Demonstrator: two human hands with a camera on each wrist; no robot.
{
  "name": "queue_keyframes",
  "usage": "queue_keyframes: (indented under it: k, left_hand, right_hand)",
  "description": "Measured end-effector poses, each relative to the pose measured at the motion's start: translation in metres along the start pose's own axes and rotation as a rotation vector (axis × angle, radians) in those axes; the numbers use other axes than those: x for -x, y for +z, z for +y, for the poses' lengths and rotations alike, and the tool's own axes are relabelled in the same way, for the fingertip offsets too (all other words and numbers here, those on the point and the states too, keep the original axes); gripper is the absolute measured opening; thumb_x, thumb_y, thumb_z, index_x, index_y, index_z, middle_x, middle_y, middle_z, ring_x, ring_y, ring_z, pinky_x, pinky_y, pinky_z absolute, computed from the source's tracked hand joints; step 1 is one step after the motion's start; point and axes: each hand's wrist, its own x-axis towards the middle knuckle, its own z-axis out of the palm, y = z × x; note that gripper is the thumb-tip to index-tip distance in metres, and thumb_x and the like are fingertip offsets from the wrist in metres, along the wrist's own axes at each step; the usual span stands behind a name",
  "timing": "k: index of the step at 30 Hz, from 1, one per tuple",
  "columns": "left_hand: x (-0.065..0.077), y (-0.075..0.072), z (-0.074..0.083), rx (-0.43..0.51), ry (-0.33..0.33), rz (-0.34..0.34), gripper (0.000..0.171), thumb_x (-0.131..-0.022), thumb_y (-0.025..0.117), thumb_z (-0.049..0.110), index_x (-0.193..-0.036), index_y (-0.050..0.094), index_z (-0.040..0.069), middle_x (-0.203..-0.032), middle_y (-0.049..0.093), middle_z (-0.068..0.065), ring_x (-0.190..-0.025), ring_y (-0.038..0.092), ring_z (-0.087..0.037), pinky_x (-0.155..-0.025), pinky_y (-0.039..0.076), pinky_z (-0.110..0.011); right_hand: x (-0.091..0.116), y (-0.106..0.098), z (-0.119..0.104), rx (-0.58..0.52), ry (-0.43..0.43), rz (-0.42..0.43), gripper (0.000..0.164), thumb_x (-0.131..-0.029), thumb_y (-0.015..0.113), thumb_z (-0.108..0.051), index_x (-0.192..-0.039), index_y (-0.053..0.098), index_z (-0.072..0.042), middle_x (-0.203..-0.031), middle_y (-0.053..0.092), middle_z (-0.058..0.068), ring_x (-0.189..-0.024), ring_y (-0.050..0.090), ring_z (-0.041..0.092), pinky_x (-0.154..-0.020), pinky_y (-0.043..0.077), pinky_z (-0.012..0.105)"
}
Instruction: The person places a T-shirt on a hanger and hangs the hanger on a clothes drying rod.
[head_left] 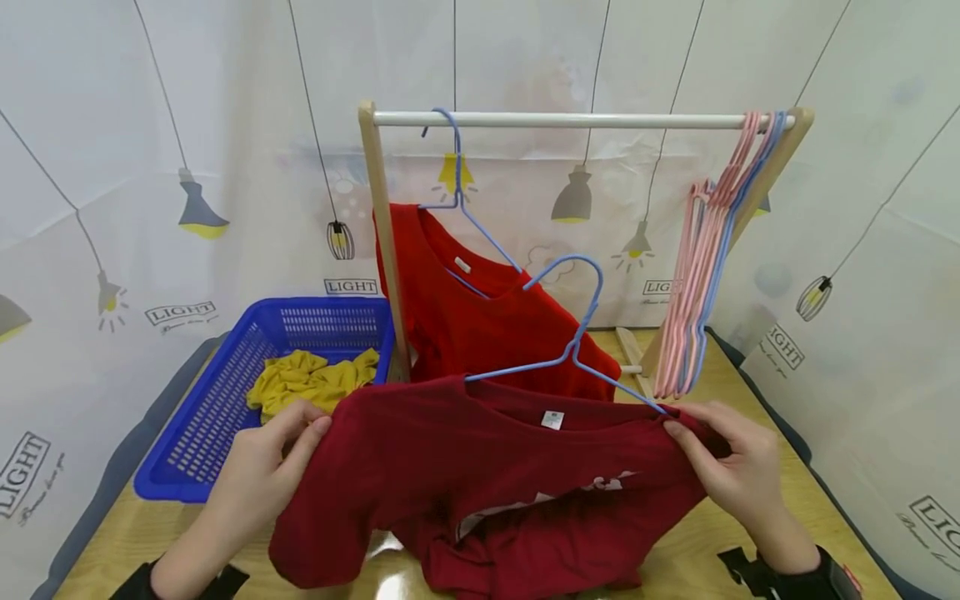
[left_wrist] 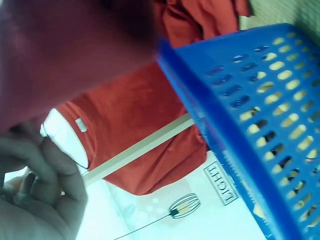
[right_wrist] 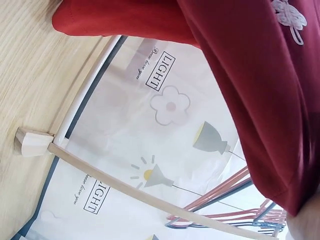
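Observation:
A dark red T-shirt with a white neck tag is held up between both hands, a blue hanger set inside its neckline with the hook pointing up. My left hand pinches the shirt at its left shoulder and sleeve, thumb against fingers. At the opposite shoulder, my right hand pinches the cloth close to the hanger's right end. The left wrist view has curled fingers at its lower left. In the right wrist view the shirt fills the upper right, and most of that hand is hidden.
Behind stands a wooden rack with a white rail. A bright red shirt hangs there on a blue hanger; pink and blue hangers bunch at the right end. On the left, a blue basket contains a yellow garment.

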Motion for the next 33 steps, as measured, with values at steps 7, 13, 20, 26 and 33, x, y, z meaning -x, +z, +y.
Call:
queue_keyframes:
  k: [7,13,20,26,33]
  left_hand:
    - [-0.006,-0.006,0.004,-0.226,-0.105,-0.071,0.024,-0.098,0.050,0.034,-0.085,0.061,0.017,-0.053,0.049,0.010,-0.036,0.035,-0.002,-0.036,0.028,-0.023]
    - [-0.024,-0.013,0.022,-0.371,0.102,0.203,0.022,-0.083,0.072,0.027,-0.092,0.066,0.008,-0.067,0.062,-0.001,-0.050,0.049,-0.009,-0.040,0.032,-0.023]
    - [-0.036,-0.003,0.043,-0.250,0.299,0.161,0.045,-0.072,0.081,0.029,-0.110,0.068,0.009,-0.095,0.071,-0.005,-0.088,0.062,-0.024,-0.076,0.043,-0.046]
    - [-0.036,0.010,0.045,-0.105,0.341,0.035,0.024,-0.075,0.079,0.014,-0.098,0.072,0.015,-0.089,0.071,0.004,-0.086,0.061,-0.016,-0.079,0.042,-0.045]
    - [-0.035,0.010,0.039,0.025,0.268,0.007,0.020,-0.078,0.074,0.001,-0.088,0.072,0.017,-0.082,0.068,0.012,-0.077,0.055,-0.006,-0.068,0.044,-0.027]
  right_hand:
    - [-0.003,0.006,0.001,-0.048,-0.024,-0.004,0.015,-0.076,0.072,0.007,-0.090,0.071,0.006,-0.081,0.068,0.004,-0.069,0.055,-0.001,-0.057,0.039,0.013]
    - [-0.001,0.014,0.011,-0.034,-0.045,-0.016,0.015,-0.076,0.075,0.002,-0.091,0.072,0.003,-0.085,0.070,0.007,-0.081,0.061,-0.002,-0.068,0.044,0.009]
    - [-0.003,0.025,0.011,-0.090,-0.102,-0.019,0.014,-0.079,0.075,-0.005,-0.089,0.071,0.004,-0.083,0.069,0.008,-0.079,0.061,0.001,-0.072,0.046,0.009]
    - [-0.007,0.032,0.008,-0.126,-0.149,-0.026,0.018,-0.081,0.074,-0.011,-0.090,0.071,0.004,-0.082,0.069,0.007,-0.076,0.061,0.003,-0.071,0.046,0.011]
    - [-0.003,0.033,0.007,-0.139,-0.100,-0.058,0.021,-0.072,0.080,-0.003,-0.091,0.073,0.001,-0.083,0.071,0.005,-0.077,0.064,0.000,-0.067,0.047,0.010]
